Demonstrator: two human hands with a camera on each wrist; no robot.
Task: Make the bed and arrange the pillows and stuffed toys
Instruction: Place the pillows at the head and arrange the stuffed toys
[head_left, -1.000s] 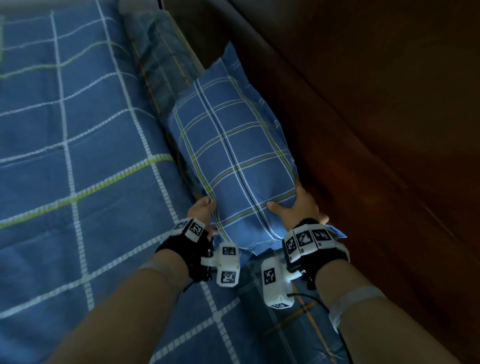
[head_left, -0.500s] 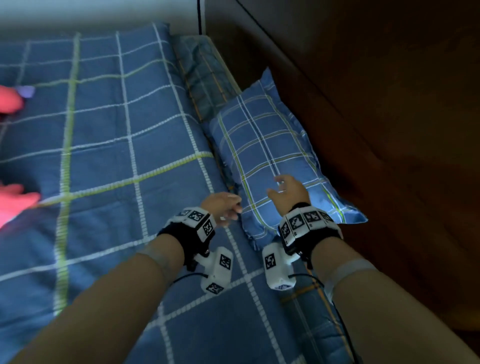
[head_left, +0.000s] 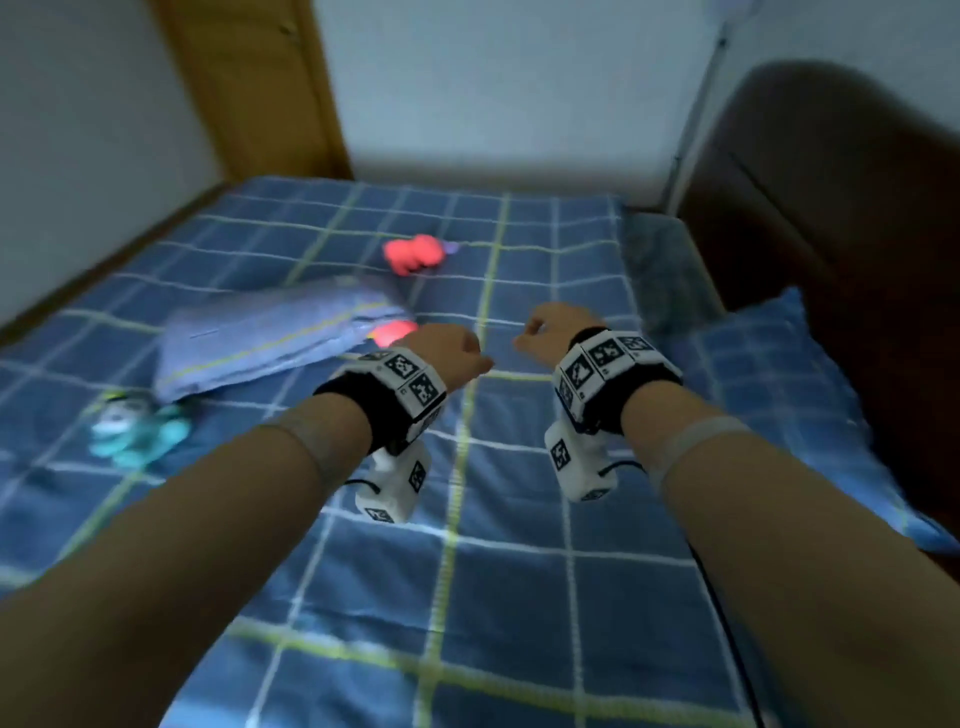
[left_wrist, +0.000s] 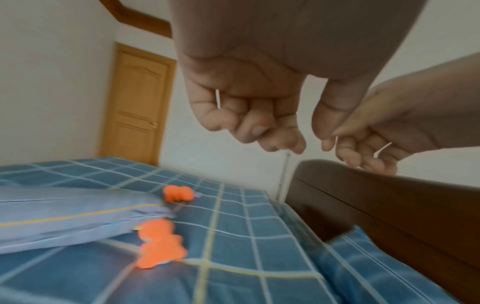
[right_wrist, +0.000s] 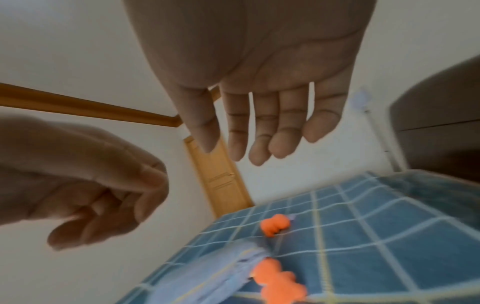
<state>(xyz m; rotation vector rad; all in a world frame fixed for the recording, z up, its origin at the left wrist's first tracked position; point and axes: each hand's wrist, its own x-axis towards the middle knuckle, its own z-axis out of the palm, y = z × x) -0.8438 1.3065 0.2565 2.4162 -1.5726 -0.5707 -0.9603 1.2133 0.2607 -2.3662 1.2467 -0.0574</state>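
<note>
The blue plaid pillow (head_left: 779, 415) leans against the dark headboard (head_left: 831, 208) on the right. A pale blue pillow (head_left: 275, 338) lies mid-bed, its corner over an orange stuffed toy (head_left: 395, 332). A second orange toy (head_left: 415, 254) lies further back and a teal toy (head_left: 135, 426) to the left. My left hand (head_left: 447, 353) hovers over the plaid sheet (head_left: 519, 597) with its fingers (left_wrist: 259, 127) curled in on nothing. Beside it my right hand (head_left: 550, 332) holds nothing, and its fingers (right_wrist: 259, 133) are nearly straight in the right wrist view.
A wooden door (head_left: 260, 88) stands in the far left corner behind the bed. White walls run along the bed's far side and left side. A thin white pipe (head_left: 696, 104) runs down the wall beside the headboard.
Both hands let go of the plaid pillow, which stays against the headboard. They lifted and moved left over the sheet. My view swung up to take in the whole bed.
</note>
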